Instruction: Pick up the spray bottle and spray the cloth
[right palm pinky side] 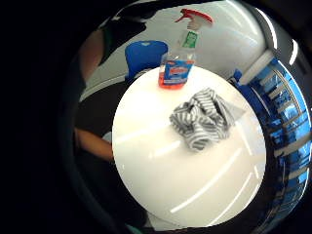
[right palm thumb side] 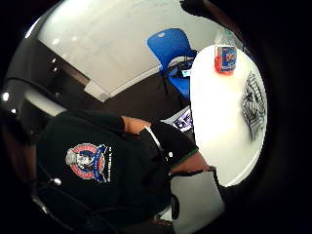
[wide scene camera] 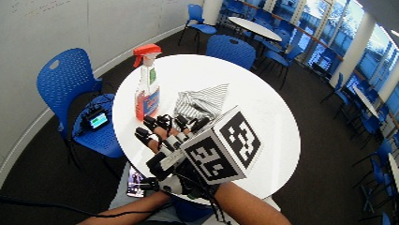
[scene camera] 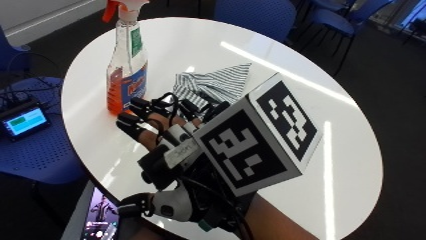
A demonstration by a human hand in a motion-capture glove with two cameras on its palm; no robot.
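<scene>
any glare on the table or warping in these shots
Outside view: bright light streaks cross the white table past the striped cloth. Little finger side palm view: similar streaks on the table, and the spray bottle leans with the round warp. Thumb side palm view: heavy dark rim, with the cloth squeezed narrow at the picture's edge.
</scene>
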